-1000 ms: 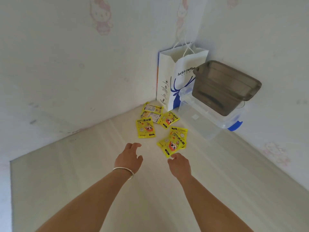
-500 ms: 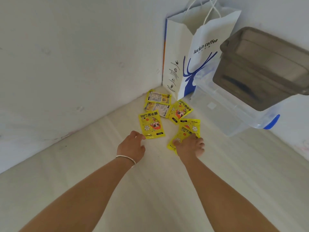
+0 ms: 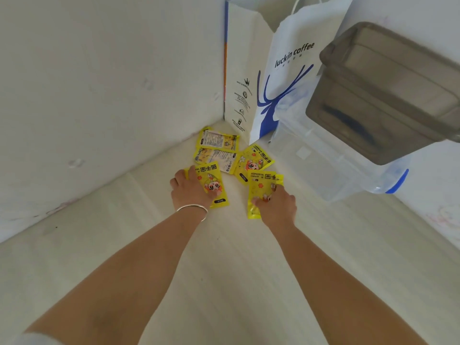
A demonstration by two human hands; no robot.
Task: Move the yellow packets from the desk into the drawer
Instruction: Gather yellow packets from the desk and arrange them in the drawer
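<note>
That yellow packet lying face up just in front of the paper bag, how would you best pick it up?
The packet lies flat on the desk, tilted, with its near corner tucked under another packet. Probably pinch its free far right edge, coming from above on the box side, and peel it up.

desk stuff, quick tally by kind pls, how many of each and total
Yellow packets: 6, two under the left hand and the right hand, the right one overlapping another; also
Paper bag: 1
Clear plastic box: 1
Grey plastic bin: 1
Total: 9
</note>
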